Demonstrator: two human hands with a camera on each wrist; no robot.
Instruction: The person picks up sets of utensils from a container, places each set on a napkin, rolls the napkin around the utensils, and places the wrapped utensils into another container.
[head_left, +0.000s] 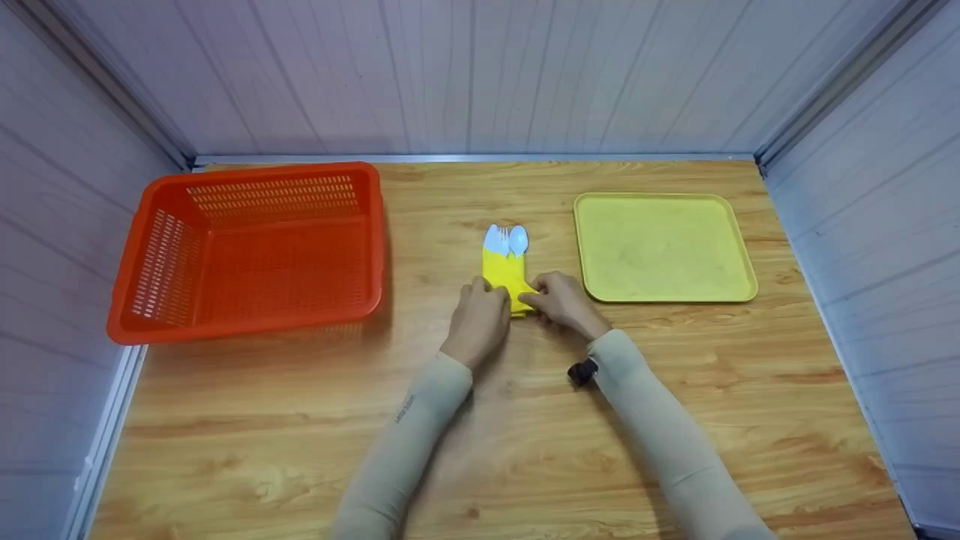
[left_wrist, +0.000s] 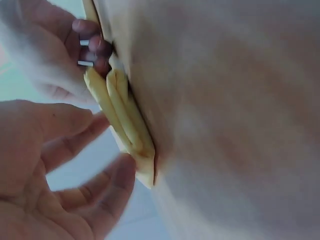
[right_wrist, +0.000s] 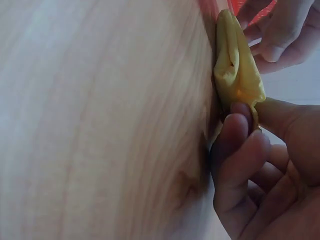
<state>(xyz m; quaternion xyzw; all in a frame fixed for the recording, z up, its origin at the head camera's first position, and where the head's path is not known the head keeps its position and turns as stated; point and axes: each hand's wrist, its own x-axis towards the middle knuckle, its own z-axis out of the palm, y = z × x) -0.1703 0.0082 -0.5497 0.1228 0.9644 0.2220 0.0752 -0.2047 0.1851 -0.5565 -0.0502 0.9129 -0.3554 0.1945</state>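
Observation:
A folded yellow napkin (head_left: 502,271) lies on the table with a white plastic knife (head_left: 491,237), fork (head_left: 503,238) and spoon (head_left: 518,240) sticking out of its far end. At the near right corner my right hand (head_left: 564,304) pinches the cloth between thumb and fingers, and the right wrist view shows the fold (right_wrist: 235,65) there. My left hand (head_left: 478,319) is at the near left edge; in the left wrist view its fingertips (left_wrist: 124,167) touch the napkin's end (left_wrist: 122,115), the fingers loosely bent and spread.
An orange-red plastic basket (head_left: 371,240) with slotted walls stands to the left. A yellow tray (head_left: 667,247) lies at the right, close beyond my right hand. Panel walls (head_left: 465,75) bound the wooden table (head_left: 262,450) at the back and sides.

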